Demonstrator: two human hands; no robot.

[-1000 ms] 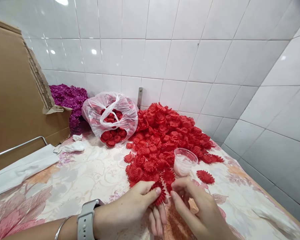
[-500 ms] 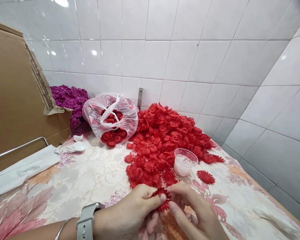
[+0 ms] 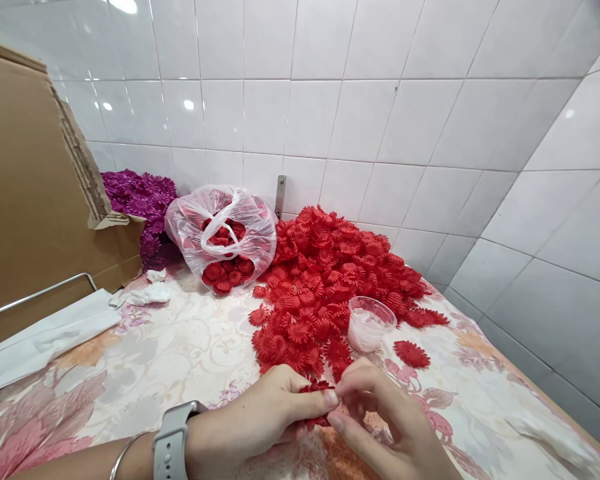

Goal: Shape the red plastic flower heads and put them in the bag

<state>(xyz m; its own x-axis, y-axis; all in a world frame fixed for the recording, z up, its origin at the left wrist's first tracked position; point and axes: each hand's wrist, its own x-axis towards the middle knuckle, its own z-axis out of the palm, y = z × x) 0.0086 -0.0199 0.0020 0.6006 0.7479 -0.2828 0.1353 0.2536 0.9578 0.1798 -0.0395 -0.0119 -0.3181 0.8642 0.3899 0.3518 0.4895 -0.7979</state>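
My left hand point(image 3: 260, 420), with a grey watch and a thin bangle on the wrist, pinches a red fabric flower point(image 3: 316, 388) between thumb and fingers at the bottom centre. My right hand point(image 3: 380, 417) meets it from the right, its fingertips closed on the same flower. Most of the flower is hidden between the fingers. Just beyond the hands lies a big pile of red flowers point(image 3: 330, 280). A small clear plastic cup point(image 3: 369, 323) with white paste stands at the pile's right edge.
A knotted clear bag of red flowers point(image 3: 223, 237) sits by the tiled wall, purple flowers point(image 3: 140, 200) behind it. Cardboard point(image 3: 25, 193) leans at the left over a metal rail and white paper point(image 3: 40, 340). A single red flower point(image 3: 411, 353) lies on the floral tablecloth point(image 3: 180, 347).
My right hand has closed in on the flower held by my left hand; both hands now pinch it together, and the flower is more covered by fingers.
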